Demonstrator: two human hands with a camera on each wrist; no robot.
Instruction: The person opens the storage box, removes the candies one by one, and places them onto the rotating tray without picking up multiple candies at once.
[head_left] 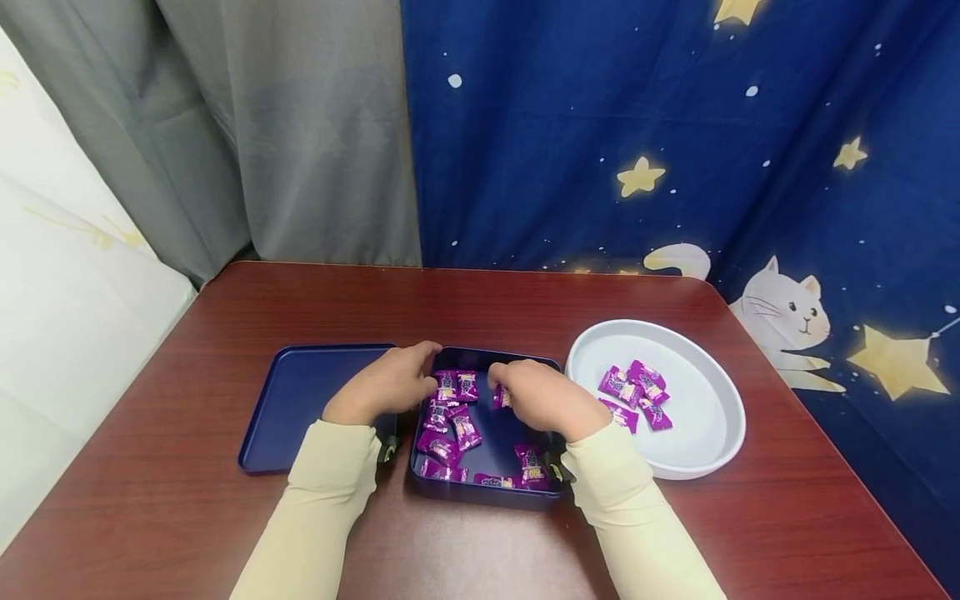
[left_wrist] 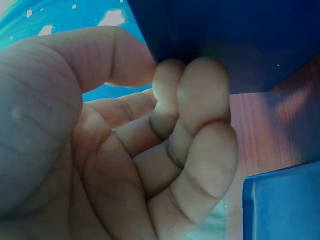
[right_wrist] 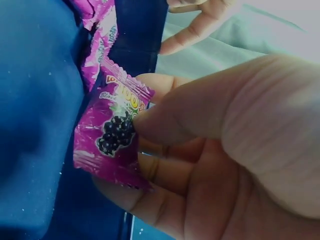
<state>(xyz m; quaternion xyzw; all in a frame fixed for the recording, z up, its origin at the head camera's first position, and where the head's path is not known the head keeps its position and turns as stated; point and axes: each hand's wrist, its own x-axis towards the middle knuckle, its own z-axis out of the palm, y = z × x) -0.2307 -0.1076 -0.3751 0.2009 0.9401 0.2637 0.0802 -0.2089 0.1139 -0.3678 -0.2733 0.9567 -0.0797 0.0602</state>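
Note:
My right hand (head_left: 540, 398) pinches a purple wrapped candy (right_wrist: 112, 132) between thumb and fingers, over the far part of a dark blue rectangular box (head_left: 487, 495). The wrapper shows a yellow "100" and a bunch of dark berries. At the box's left side, my left hand (head_left: 386, 385) holds the wall with curled fingers; its fingertips (left_wrist: 202, 92) touch the blue side. Inside the box, several purple candies (head_left: 467, 429) lie along the left and near walls, with another candy (head_left: 531, 465) in the near right corner.
A white round tray (head_left: 708, 442) with several purple candies (head_left: 643, 383) stands right of the box. Left of it lies a flat blue lid (head_left: 315, 392), partly behind the left hand. Everything rests on a reddish-brown table (head_left: 172, 467); curtains (head_left: 555, 150) hang behind.

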